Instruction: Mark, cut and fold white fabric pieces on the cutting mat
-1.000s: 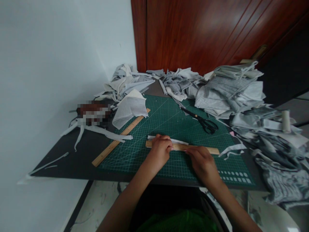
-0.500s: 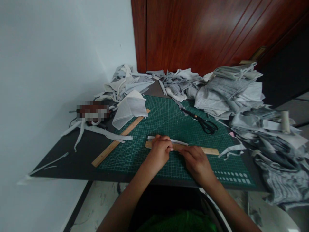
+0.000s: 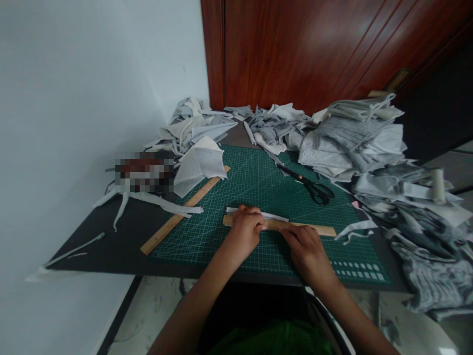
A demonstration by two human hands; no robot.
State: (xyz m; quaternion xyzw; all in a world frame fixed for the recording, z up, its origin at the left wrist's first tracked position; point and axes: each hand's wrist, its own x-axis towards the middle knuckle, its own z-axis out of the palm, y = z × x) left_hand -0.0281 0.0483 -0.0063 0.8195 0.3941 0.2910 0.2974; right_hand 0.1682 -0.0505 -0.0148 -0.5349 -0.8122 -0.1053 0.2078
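Observation:
A short wooden ruler point(image 3: 314, 229) lies across a white fabric strip point(image 3: 275, 216) on the green cutting mat point(image 3: 258, 187). My left hand point(image 3: 246, 231) presses down on the ruler's left part, fingers curled over it. My right hand point(image 3: 306, 251) sits just below the ruler's middle, fingers bunched at its near edge; what it holds is hidden.
A long wooden ruler point(image 3: 181, 214) lies diagonally at the mat's left edge. Black scissors point(image 3: 312, 187) rest on the mat's far right. Piles of grey and white fabric point(image 3: 351, 143) crowd the back and right. Loose strips point(image 3: 148, 199) lie on the dark table point(image 3: 111, 246) at left.
My right hand slid left along the ruler's near edge, then back a little to the right. My left hand stayed put on the ruler.

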